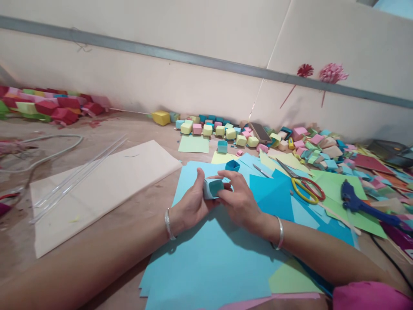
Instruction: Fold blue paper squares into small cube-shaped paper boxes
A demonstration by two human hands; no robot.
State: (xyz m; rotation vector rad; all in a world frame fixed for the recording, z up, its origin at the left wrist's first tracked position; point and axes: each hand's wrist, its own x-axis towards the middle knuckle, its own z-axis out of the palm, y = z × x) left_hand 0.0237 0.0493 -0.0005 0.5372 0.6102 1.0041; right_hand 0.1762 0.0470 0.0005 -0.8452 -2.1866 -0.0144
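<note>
A small light-blue paper box with an open side showing its darker inside sits between my hands. My left hand cradles it from the left, thumb pointing up. From the other side, the fingers of my right hand close on its edge. Beneath both hands lie light-blue paper sheets. Just beyond them is a darker blue open paper box, and farther back a pale teal one.
Scissors with red and yellow handles, a craft knife and a blue glue gun lie to the right. A white board with clear glue sticks is at left. Paper cubes and a phone line the wall.
</note>
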